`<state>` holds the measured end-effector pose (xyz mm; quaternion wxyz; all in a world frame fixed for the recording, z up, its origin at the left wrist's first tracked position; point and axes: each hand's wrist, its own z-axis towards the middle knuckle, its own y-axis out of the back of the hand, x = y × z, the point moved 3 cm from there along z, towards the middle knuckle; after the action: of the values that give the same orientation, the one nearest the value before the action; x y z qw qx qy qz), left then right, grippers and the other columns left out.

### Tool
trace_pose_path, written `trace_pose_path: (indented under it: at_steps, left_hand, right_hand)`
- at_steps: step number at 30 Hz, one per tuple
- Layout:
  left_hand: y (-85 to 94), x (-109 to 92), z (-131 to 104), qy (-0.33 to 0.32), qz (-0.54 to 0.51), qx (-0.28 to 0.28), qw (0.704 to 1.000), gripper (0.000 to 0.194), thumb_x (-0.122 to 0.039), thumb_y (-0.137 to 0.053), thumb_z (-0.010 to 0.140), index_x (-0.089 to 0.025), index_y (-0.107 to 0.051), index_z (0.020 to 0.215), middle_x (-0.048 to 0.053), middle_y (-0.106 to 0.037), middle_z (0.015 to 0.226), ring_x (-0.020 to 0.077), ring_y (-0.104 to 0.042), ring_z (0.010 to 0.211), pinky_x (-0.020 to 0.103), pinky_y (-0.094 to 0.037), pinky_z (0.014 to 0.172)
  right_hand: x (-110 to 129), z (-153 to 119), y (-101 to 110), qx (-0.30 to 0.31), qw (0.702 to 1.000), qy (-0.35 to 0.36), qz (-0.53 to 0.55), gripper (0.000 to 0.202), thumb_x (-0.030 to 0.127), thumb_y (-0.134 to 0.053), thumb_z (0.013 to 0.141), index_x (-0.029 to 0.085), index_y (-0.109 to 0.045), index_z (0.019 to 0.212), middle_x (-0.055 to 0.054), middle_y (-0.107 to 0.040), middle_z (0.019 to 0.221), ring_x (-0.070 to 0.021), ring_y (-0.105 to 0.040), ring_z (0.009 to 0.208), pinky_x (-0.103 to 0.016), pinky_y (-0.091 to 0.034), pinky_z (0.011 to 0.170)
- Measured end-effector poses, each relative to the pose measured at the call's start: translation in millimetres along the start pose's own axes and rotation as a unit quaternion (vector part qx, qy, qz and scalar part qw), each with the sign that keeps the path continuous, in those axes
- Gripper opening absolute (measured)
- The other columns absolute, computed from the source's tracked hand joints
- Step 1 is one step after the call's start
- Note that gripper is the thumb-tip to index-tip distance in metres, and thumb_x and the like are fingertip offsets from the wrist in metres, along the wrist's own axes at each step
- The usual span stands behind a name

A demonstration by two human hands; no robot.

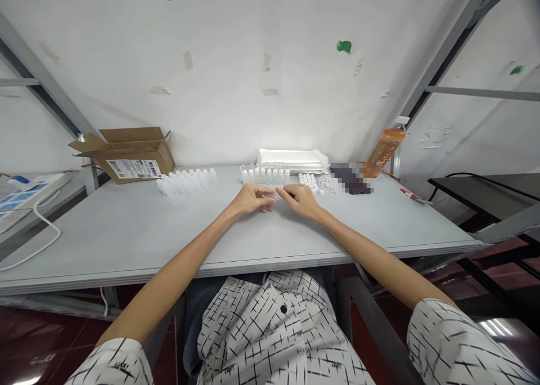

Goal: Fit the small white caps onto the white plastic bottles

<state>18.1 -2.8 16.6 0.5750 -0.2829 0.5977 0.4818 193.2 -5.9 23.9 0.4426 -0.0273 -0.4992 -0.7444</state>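
Observation:
My left hand (pixel 252 199) and my right hand (pixel 297 198) meet above the middle of the table, fingertips almost touching. Both are closed, thumbs and fingers drawn together. What they pinch is too small and pale to make out. Just beyond them stands a row of small white dropper bottles (pixel 269 175) with caps on, some with loops. Right of that row lie small white caps (pixel 308 180) in a cluster, beside a heap of thin white loops (pixel 324 183). Further left, several translucent bottles without visible caps (pixel 185 182) form a slanted row.
An open cardboard box (pixel 134 157) sits at the back left. White sheets or trays (pixel 293 159) are stacked against the wall. A dark phone-like object (pixel 356 182), partly blurred, and an orange drink bottle (pixel 385 148) are at the right. The grey table (pixel 139 233) ends near my lap.

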Motion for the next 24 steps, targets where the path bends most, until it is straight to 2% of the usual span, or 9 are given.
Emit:
trace_pose_path:
  at_steps: [3, 5, 8, 11, 13, 18, 21, 24]
  left_hand:
    - [0.0, -4.6, -0.6, 0.015, -0.022, 0.027, 0.999, 0.052, -0.04, -0.085, 0.065, -0.008, -0.076, 0.104, 0.01, -0.074, 0.072, 0.019, -0.071, 0.061, 0.029, -0.057, 0.056]
    - [0.4, -7.9, -2.3, 0.017, -0.007, 0.03, 0.999, 0.05, -0.04, -0.084, 0.067, -0.008, -0.076, 0.105, 0.009, -0.073, 0.069, 0.0174, -0.069, 0.056, 0.027, -0.055, 0.053]
    - [1.0, -11.4, -4.7, 0.008, 0.049, 0.019, 0.999, 0.043, -0.04, -0.081, 0.071, -0.011, -0.078, 0.102, 0.008, -0.074, 0.07, 0.0117, -0.059, 0.042, 0.025, -0.047, 0.045]
    - [0.2, -12.3, -4.9, -0.008, 0.102, 0.003, 0.995, 0.036, -0.039, -0.078, 0.074, -0.015, -0.079, 0.101, 0.007, -0.077, 0.081, 0.0068, -0.048, 0.035, 0.025, -0.041, 0.041]
    - [-0.6, -11.7, -4.0, -0.02, 0.13, -0.016, 0.991, 0.034, -0.037, -0.076, 0.074, -0.018, -0.08, 0.102, 0.007, -0.078, 0.089, 0.0065, -0.047, 0.038, 0.024, -0.04, 0.043]
    - [0.3, -8.7, -1.1, -0.053, 0.163, -0.057, 0.984, 0.031, -0.035, -0.077, 0.071, -0.018, -0.081, 0.098, 0.009, -0.078, 0.101, 0.0139, -0.061, 0.063, 0.024, -0.044, 0.053]
    - [3.3, -6.6, -0.3, -0.033, 0.141, -0.057, 0.988, 0.037, -0.036, -0.08, 0.067, -0.015, -0.081, 0.098, 0.01, -0.078, 0.097, 0.0136, -0.059, 0.061, 0.024, -0.042, 0.052]
    - [6.6, -7.8, -0.7, -0.023, 0.111, -0.065, 0.991, 0.04, -0.039, -0.081, 0.066, -0.014, -0.08, 0.098, 0.009, -0.078, 0.089, 0.0118, -0.055, 0.056, 0.023, -0.04, 0.049]
  right_hand:
    - [0.9, -0.3, 2.6, -0.028, 1.0, 0.006, -0.001, 0.052, 0.061, -0.041, 0.092, 0.021, -0.034, 0.06, 0.002, -0.037, 0.053, -0.0116, -0.03, 0.053, -0.028, -0.024, 0.056]
    - [1.9, -0.4, 3.8, -0.022, 1.0, 0.007, 0.015, 0.053, 0.063, -0.042, 0.091, 0.021, -0.035, 0.061, 0.003, -0.035, 0.052, -0.0113, -0.03, 0.053, -0.028, -0.025, 0.056]
    - [3.2, -0.5, 5.0, 0.007, 0.999, 0.003, 0.05, 0.054, 0.062, -0.041, 0.093, 0.021, -0.034, 0.058, 0.004, -0.03, 0.052, -0.0109, -0.028, 0.053, -0.028, -0.024, 0.055]
    - [3.5, -1.0, 6.9, 0.011, 0.997, -0.006, 0.079, 0.057, 0.064, -0.043, 0.091, 0.021, -0.032, 0.057, 0.004, -0.026, 0.053, -0.0106, -0.026, 0.053, -0.028, -0.022, 0.054]
    - [3.1, -1.6, 7.4, 0.007, 0.995, -0.014, 0.098, 0.058, 0.066, -0.044, 0.09, 0.021, -0.029, 0.056, 0.004, -0.023, 0.055, -0.0102, -0.024, 0.054, -0.028, -0.021, 0.054]
    - [-0.5, -2.2, 4.1, 0.016, 0.989, -0.062, 0.134, 0.06, 0.065, -0.041, 0.092, 0.021, -0.025, 0.054, 0.004, -0.022, 0.054, -0.0092, -0.023, 0.052, -0.028, -0.02, 0.053]
    - [-1.8, -1.2, 4.8, -0.006, 0.992, -0.058, 0.115, 0.058, 0.061, -0.044, 0.091, 0.021, -0.028, 0.052, 0.004, -0.024, 0.052, -0.0093, -0.025, 0.052, -0.028, -0.02, 0.053]
    - [-0.8, -0.1, 6.9, -0.022, 0.995, -0.033, 0.095, 0.05, 0.055, -0.051, 0.089, 0.02, -0.038, 0.056, 0.004, -0.033, 0.053, -0.0098, -0.029, 0.052, -0.027, -0.023, 0.053]
